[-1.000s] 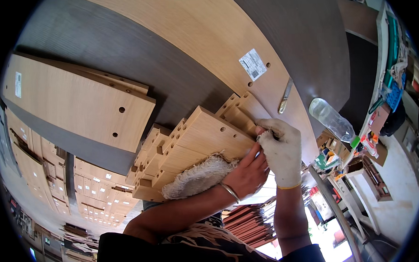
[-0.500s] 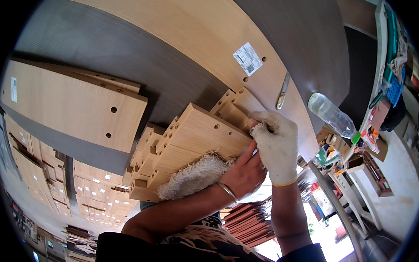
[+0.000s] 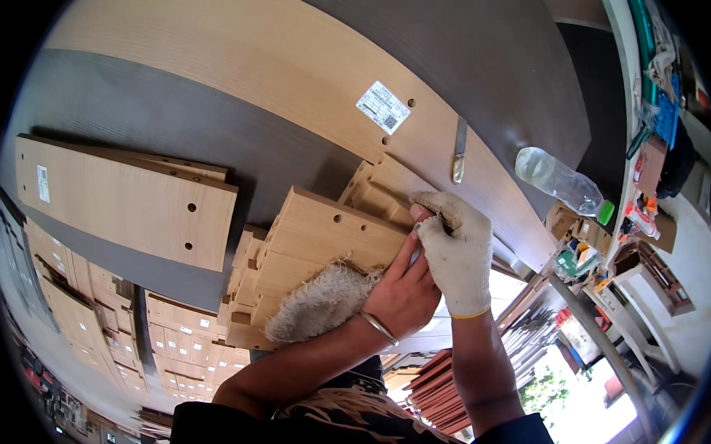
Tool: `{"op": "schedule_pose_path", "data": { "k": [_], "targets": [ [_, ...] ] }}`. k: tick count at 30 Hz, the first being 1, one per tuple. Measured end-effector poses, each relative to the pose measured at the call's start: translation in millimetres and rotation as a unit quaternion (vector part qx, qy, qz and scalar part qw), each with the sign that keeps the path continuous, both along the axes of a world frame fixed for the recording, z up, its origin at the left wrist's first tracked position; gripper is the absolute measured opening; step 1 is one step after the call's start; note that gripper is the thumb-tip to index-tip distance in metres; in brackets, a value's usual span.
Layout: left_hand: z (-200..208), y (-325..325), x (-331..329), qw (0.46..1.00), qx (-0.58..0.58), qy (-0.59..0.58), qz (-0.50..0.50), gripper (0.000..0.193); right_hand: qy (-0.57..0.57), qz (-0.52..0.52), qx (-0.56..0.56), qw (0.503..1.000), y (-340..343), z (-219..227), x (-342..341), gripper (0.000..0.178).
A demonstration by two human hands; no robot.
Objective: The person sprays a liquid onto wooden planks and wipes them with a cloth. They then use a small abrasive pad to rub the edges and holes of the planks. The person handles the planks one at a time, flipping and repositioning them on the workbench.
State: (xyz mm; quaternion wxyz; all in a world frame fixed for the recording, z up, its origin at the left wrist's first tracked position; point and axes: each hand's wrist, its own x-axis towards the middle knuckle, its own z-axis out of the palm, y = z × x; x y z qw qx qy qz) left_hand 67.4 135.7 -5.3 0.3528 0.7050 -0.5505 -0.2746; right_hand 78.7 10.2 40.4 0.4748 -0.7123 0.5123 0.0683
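- Here, a pale, wood-grained board (image 3: 312, 219) (two round holes show) lies atop the stack (image 3: 275, 277).
- Left hand (image 3: 407, 297) at its right edge, extended, grip unclear.
- Gloved right hand (image 3: 458, 250) curled; whether gripping, cannot tell.

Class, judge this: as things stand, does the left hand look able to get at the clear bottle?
Probably not straight across: the gloved right hand is between the left hand and the clear bottle, which lies beyond it.
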Motion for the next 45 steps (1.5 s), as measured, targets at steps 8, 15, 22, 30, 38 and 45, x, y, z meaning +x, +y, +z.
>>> {"op": "schedule_pose_path", "data": {
  "k": [8,15,22,30,38,45],
  "targets": [
    [12.5,-6.1,9.1,0.997,0.054,-0.059,-0.007,0.05,-0.158,-0.109,-0.177,0.965,21.3,8.6,-62.5,0.02],
    [14.4,-9.4,3.8,0.993,0.072,-0.096,0.007,0.06,-0.153,-0.169,-0.08,0.97,65.1,38.8,-124.3,0.02],
    [14.4,-13.1,-2.6,0.981,0.053,-0.186,0.017,0.055,-0.203,-0.223,0.073,0.951,70.2,44.3,-161.3,0.021],
    [24.5,-16.4,-12.6,0.969,0.065,-0.237,-0.005,0.058,-0.286,-0.389,0.315,0.817,90.3,32.2,-218.6,0.028],
    [21.0,-70.4,-101.0,0.96,0.087,-0.224,-0.142,0.068,-0.245,-0.481,0.283,0.793,78.1,41.0,-291.8,0.026],
    [19.9,-96.6,-146.2,0.973,0.053,-0.182,-0.133,0.053,-0.311,-0.538,0.028,0.783,15.2,32.5,-385.5,0.033]
  ]
}}
